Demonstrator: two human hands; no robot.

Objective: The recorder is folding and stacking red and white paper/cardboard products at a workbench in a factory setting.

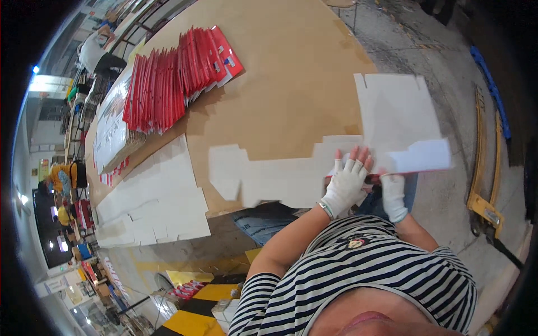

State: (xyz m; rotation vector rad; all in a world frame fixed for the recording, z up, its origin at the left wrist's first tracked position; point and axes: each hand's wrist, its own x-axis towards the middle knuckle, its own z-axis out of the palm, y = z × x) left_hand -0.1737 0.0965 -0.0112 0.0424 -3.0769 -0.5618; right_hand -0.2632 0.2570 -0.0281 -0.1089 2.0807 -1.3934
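A die-cut cardboard blank (283, 182), pale inside with notched flaps, lies across the near edge of the table. My left hand (346, 187), in a white glove with bare fingertips, rests flat on it with fingers stretched out. Close by on the right, my right hand (394, 196), gloved the same way, has its fingers curled at the blank's near edge and seems to pinch it. A bright white flap (420, 157) with a red edge is raised beside that hand, slightly blurred. Beyond it, a large panel (395, 106) extends past the table's right side.
Red flat packages (157, 92) stand in a tight row on the brown tabletop (280, 84), far left. Beside them lie a printed stack (115, 129) and more blanks (154, 207). A yellow pallet jack (485, 207) is on the floor at right. Other people work at far left.
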